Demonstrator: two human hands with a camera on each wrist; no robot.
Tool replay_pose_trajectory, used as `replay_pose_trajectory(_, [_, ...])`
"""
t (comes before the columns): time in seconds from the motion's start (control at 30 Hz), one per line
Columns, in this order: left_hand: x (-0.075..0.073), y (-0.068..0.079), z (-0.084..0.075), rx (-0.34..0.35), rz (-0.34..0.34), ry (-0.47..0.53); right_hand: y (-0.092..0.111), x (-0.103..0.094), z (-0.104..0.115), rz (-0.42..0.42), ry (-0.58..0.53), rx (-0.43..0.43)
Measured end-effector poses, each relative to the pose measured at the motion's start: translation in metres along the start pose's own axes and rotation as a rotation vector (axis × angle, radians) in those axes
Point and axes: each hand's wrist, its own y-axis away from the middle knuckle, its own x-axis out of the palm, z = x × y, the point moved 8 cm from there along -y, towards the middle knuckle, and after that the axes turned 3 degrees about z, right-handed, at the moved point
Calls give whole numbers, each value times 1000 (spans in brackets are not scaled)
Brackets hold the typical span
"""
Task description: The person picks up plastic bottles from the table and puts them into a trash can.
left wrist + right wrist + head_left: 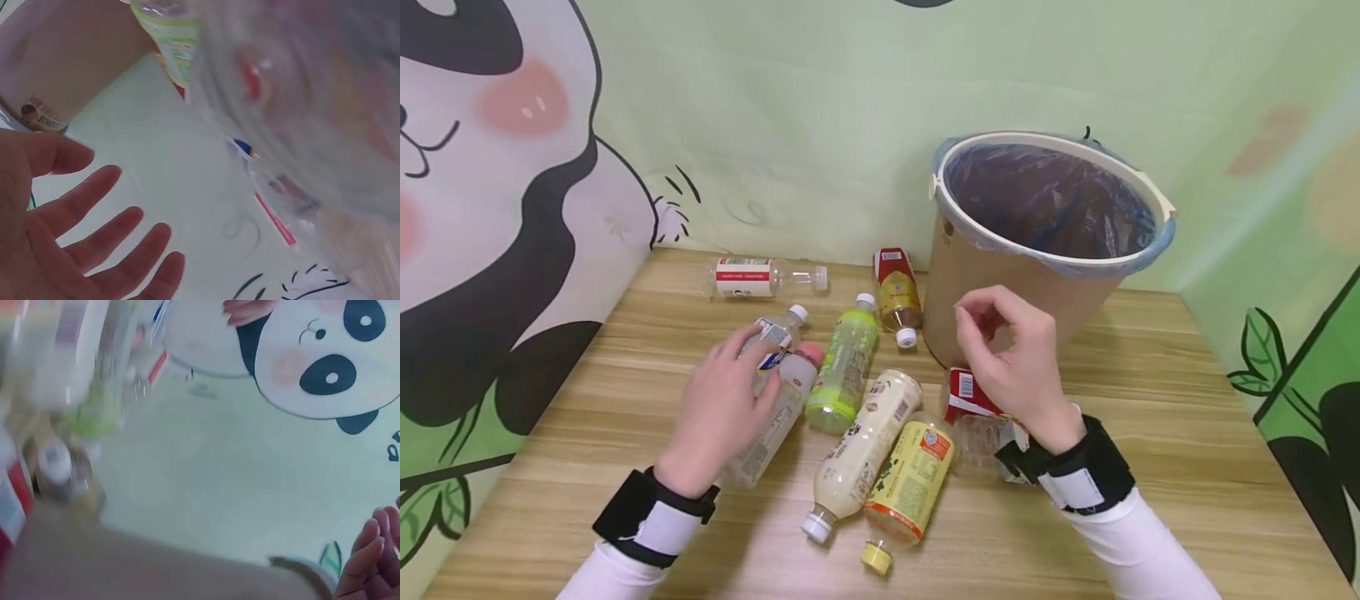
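Observation:
In the head view my left hand [722, 408] hovers over a clear bottle with a pink cap [797, 375], fingers spread and holding nothing. Just beyond its fingertips lies a small clear bottle with a white cap [782, 329]. The left wrist view shows the same hand [94, 237] with its fingers apart. My right hand [1015, 358] is raised in front of the bin [947, 292], fingers loosely bent, nothing in them. Below it lie a red-labelled item [966, 392] and a clear bottle [981, 437], both partly hidden by the hand and wrist.
Between the hands lie a green bottle [842, 367], a cream bottle [865, 446] and a yellow-labelled bottle [913, 479]. Farther back are a red-and-white-labelled bottle [745, 277] and a red-and-gold one [897, 292]. A blue bag [1052, 196] lines the tall bin by the back wall.

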Motion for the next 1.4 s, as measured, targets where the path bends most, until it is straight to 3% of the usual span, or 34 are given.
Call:
replay_pose_trajectory(0.23, [6,11,10,-19,55,-43,23,29,-24,123,-251,299])
replay_pose_trajectory(0.4, [12,24,11,-12,91,-84,33,45,-30,157,-411,418])
replay_pose_trajectory(0.63, [24,43,11,-60,208,-112,41,56,-33,221,-454,474])
replay_pose_trajectory(0.87, [31,51,11,-83,208,-140,44,61,-33,234,-464,485])
replay_pose_trajectory(1.03, [39,56,12,-133,256,-151,48,64,-35,249,-464,488])
replay_pose_trajectory(1.4, [47,60,14,-172,267,-64,54,74,-36,307,-465,514])
